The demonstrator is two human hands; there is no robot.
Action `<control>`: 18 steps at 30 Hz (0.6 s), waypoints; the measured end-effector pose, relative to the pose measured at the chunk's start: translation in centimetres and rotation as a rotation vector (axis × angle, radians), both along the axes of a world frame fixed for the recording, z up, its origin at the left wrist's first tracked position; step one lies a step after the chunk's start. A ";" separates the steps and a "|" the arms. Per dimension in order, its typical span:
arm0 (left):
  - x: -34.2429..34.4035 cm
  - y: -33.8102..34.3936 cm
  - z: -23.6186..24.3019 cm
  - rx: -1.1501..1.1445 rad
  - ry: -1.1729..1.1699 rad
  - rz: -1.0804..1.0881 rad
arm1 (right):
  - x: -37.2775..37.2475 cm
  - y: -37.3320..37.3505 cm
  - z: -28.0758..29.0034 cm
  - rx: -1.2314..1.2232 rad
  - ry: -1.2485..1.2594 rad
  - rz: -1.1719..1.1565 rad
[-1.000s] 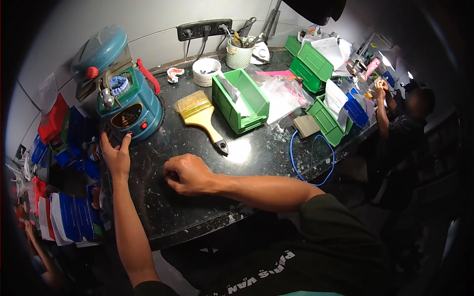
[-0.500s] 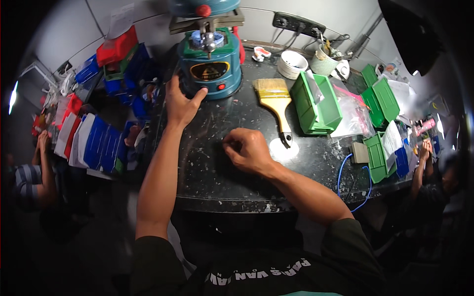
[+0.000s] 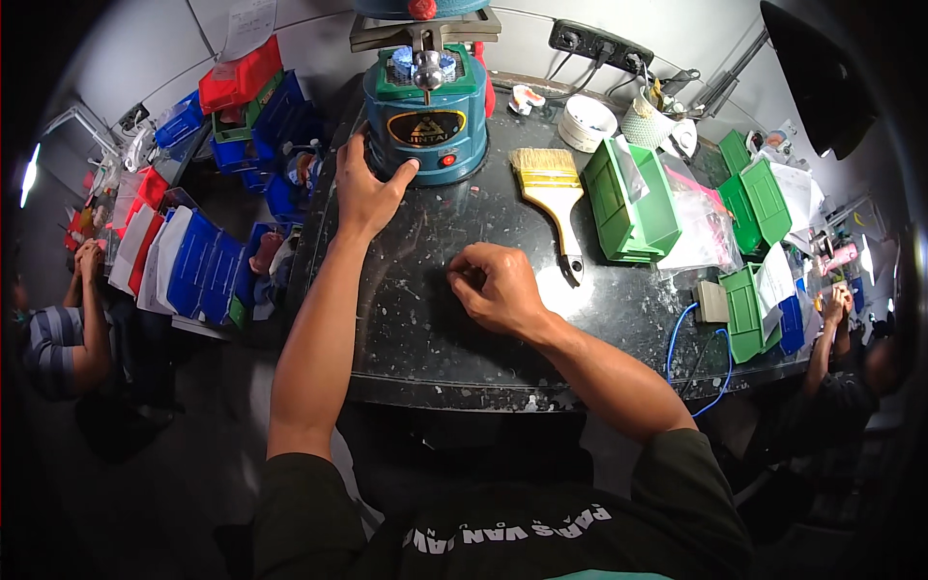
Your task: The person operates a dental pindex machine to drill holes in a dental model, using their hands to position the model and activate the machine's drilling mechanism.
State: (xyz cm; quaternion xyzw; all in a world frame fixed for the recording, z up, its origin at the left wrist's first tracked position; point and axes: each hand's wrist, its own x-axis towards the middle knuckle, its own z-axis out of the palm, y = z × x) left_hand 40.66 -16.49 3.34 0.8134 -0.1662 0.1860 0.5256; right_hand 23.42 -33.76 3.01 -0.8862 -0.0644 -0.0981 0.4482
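Note:
A blue-green vacuum forming machine (image 3: 425, 135) stands at the back of the black workbench. Blue pieces (image 3: 416, 64), probably dental models, sit on its green perforated top, partly behind a metal ball knob (image 3: 427, 73). My left hand (image 3: 372, 193) is spread against the machine's left side, fingers partly hidden behind the base. Its thumb lies on the front panel, left of a red button (image 3: 448, 160), covering whatever is beneath. My right hand (image 3: 498, 285) rests on the bench, loosely curled with nothing visible in it. A wide flat paintbrush (image 3: 551, 198) lies to its right.
An empty green bin (image 3: 635, 208) stands right of the brush, beside clear plastic bags (image 3: 701, 227). Behind are a white tub (image 3: 587, 124) and a power strip (image 3: 601, 46). A blue cord (image 3: 672, 338) hangs at the bench edge. Co-workers sit at both sides, near more bins.
The whole view has shifted slightly, so the bench things appear a little further right. Both hands keep nearly the same place and pose, the left thumb still on the machine's front.

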 end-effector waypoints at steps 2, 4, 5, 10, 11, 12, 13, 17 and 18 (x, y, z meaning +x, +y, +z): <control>0.4 0.1 -0.4 0.036 -0.025 0.009 | 0.0 0.0 -0.1 0.005 -0.012 -0.009; 0.6 0.3 -0.8 0.064 -0.062 0.024 | 0.1 0.1 -0.1 0.000 -0.018 -0.005; 0.7 0.5 -1.0 0.065 -0.062 0.018 | 0.1 0.1 -0.1 -0.004 -0.022 0.006; 0.7 -0.1 -0.9 0.061 -0.053 0.018 | 0.0 -0.3 0.0 -0.005 -0.038 0.004; 0.7 0.1 -0.9 0.087 -0.060 0.026 | 0.0 -0.2 -0.1 0.020 -0.011 0.002; 1.0 0.3 -1.1 0.082 -0.057 0.038 | 0.0 0.0 -0.1 0.024 -0.010 0.012; 0.9 0.5 -1.0 0.080 -0.056 0.048 | 0.1 0.1 0.0 0.018 -0.011 0.013; 0.7 0.4 -1.0 -0.004 -0.069 0.015 | 0.2 0.2 -0.1 -0.001 -0.051 0.025; 1.0 0.3 -1.1 -0.010 -0.066 0.012 | 0.3 0.1 -0.5 -0.002 -0.062 0.023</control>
